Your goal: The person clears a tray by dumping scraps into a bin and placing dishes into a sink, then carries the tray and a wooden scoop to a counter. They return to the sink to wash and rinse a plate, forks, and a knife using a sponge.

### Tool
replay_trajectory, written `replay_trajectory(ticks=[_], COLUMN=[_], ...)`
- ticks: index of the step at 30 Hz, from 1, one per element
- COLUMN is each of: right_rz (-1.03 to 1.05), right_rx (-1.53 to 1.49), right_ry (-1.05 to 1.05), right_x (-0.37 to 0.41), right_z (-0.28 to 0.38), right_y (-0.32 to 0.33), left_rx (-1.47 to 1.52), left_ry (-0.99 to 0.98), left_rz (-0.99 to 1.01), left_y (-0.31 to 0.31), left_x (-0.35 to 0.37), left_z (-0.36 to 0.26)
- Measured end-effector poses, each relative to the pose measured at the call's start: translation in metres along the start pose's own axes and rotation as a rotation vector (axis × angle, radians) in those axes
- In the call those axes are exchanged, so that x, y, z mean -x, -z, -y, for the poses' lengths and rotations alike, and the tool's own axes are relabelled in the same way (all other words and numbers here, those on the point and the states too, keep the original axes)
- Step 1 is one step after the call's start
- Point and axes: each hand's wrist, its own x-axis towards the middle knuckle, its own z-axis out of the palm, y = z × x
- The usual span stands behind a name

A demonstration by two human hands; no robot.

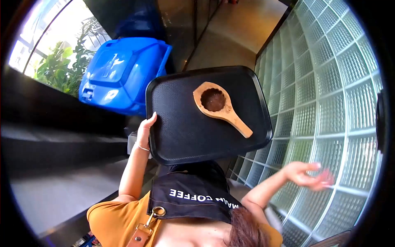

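A black rectangular tray (177,131) is held out in front of my body, with my left hand (145,131) gripping its left edge, thumb over the rim and the other fingers hidden beneath. On the tray lies a wooden mold (236,123) with a round, scalloped hollow that looks dark brown inside. The mold's handle points toward the tray's lower right corner. Away from the tray on the right, my right hand (308,175) is raised near the glass blocks, fingers apart and partly blurred, holding nothing.
A blue lidded bin (123,74) stands beyond the tray at the upper left, beside green plants (61,70) behind a window. Along the right runs a glass-block wall (329,103). A grey ledge (61,185) is at the lower left.
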Motion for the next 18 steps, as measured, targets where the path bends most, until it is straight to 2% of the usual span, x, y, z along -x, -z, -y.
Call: replay_trajectory(ticks=[2, 4, 6, 8, 10, 11, 13, 15, 18], right_rz=[0.101, 0.441, 0.33, 0.216, 0.015, -0.068, -0.045, 0.112, -0.031], right_rx=[-0.698, -0.508, -0.715, -1.007, -0.95, -0.902, -0.882, -0.96, -0.916], right_ry=[-0.374, 0.027, 0.02, -0.032, 0.023, 0.036, 0.23, 0.623, 0.446], right_x=[0.025, 0.003, -0.016, -0.044, -0.085, -0.103, -0.137, -0.164, -0.154], right_z=[0.041, 0.084, 0.133, 0.149, 0.181, 0.195, 0.193, 0.163, 0.18], right_y=[-0.077, -0.134, -0.202, -0.268, -0.328, -0.355, -0.403, -0.441, -0.546], left_rx=[0.047, 0.052, 0.039, -0.044, -0.073, -0.076, -0.06, -0.089, -0.14], left_ry=[-0.008, 0.016, -0.064, -0.155, -0.178, -0.08, -0.074, -0.077, -0.095], left_rz=[0.004, 0.004, 0.015, 0.007, -0.052, 0.07, 0.114, 0.117, 0.166], left_y=[-0.039, -0.055, -0.096, -0.145, -0.189, -0.224, -0.283, -0.335, -0.412], left_x=[-0.036, -0.109, -0.173, -0.234, -0.288, -0.299, -0.334, -0.358, -0.431], left_z=[-0.026, -0.054, -0.093, -0.13, -0.167, -0.2, -0.238, -0.257, -0.296])
